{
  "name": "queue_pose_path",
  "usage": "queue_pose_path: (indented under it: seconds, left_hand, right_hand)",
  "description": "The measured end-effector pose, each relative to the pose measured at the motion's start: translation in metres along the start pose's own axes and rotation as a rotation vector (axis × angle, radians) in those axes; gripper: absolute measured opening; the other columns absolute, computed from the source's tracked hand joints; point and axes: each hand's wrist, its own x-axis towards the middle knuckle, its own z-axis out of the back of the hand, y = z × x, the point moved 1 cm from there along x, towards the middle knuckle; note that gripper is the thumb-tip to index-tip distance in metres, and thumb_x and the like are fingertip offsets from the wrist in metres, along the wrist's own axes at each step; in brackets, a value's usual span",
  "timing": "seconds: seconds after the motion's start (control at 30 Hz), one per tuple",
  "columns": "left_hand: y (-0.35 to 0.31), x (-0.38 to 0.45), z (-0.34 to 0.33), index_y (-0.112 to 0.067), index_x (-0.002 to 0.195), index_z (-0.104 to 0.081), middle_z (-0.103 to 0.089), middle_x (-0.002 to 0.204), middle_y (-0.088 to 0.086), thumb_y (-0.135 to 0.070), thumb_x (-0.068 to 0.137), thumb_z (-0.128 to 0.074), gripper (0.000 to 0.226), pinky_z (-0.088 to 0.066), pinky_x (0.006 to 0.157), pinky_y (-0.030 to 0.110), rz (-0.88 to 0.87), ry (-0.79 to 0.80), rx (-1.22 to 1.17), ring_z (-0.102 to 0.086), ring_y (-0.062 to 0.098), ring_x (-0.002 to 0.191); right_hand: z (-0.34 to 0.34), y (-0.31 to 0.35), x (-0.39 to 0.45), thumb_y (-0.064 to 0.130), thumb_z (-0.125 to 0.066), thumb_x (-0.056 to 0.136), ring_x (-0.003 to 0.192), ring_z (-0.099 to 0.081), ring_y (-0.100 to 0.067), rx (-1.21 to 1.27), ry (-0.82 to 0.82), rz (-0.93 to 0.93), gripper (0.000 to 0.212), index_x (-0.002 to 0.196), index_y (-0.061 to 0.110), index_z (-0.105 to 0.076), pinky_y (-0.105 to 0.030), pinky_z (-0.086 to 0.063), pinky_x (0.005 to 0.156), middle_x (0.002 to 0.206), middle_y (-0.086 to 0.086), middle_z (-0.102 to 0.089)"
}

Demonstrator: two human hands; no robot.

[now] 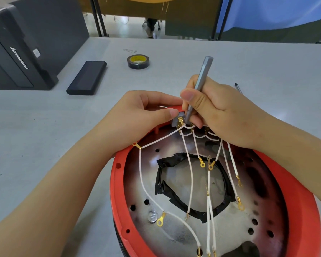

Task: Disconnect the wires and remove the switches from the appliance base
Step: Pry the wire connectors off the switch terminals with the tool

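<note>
White wires (pixel 191 184) with gold ring terminals are seen nearest the camera, draped loosely across the metal floor of the red appliance base (pixel 119 182), which lies inverted on the grey table (pixel 44 127) with its open side up. The wires run lengthwise from the near edge toward the far rim, where they converge on a grey switch (pixel 177 120) fitted with brass spade terminals. The switch is pinched between thumb and fingers of the left hand (pixel 137 112) at the far rim. A grey metal screwdriver (pixel 198 89) is gripped pen-fashion by the right hand (pixel 220 110) — its long axis is tilted, handle up and away, tip pointed down at the switch terminals. Further back on the table, a roll of black tape (pixel 138 61), a flat black case (pixel 87 77) and a black Lenovo unit (pixel 17 52) are located.
</note>
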Motion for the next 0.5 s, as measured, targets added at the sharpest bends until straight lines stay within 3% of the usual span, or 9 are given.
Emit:
queue_pose_path:
  seconds: [0.13, 0.33, 0.5]
  left_hand:
    - [0.0, 0.0, 0.0, -0.039, 0.09, -0.074, -0.075, 0.089, -0.01, -0.021, 0.088, -0.067, 0.019, -0.05, 0.098, 0.039, 0.001, -0.005, 0.0, -0.07, 0.017, 0.094]
    - [0.001, -0.001, -0.001, -0.037, 0.099, -0.074, -0.075, 0.095, -0.003, -0.023, 0.088, -0.067, 0.019, -0.047, 0.1, 0.048, 0.056, -0.015, -0.037, -0.065, 0.034, 0.102]
    - [-0.001, -0.003, -0.002, -0.039, 0.097, -0.073, -0.075, 0.094, -0.005, -0.022, 0.089, -0.065, 0.02, -0.049, 0.099, 0.045, 0.053, -0.016, -0.023, -0.066, 0.031, 0.101]
  right_hand:
    - [-0.001, -0.001, -0.001, 0.042, -0.035, 0.097, 0.047, -0.046, -0.004, 0.0, 0.016, 0.003, 0.026, 0.084, 0.023, -0.047, -0.016, -0.039, 0.049, 0.054, 0.009, -0.053]
    - [0.006, 0.001, 0.0, 0.035, -0.043, 0.099, 0.041, -0.048, -0.006, 0.171, -0.181, 0.023, 0.021, 0.083, 0.023, -0.047, -0.013, -0.038, 0.044, 0.055, 0.003, -0.057]
    - [0.012, 0.003, 0.0, 0.028, -0.061, 0.092, 0.039, -0.049, -0.007, 0.185, -0.08, -0.026, 0.019, 0.079, 0.019, -0.05, -0.013, -0.038, 0.04, 0.058, -0.001, -0.066]
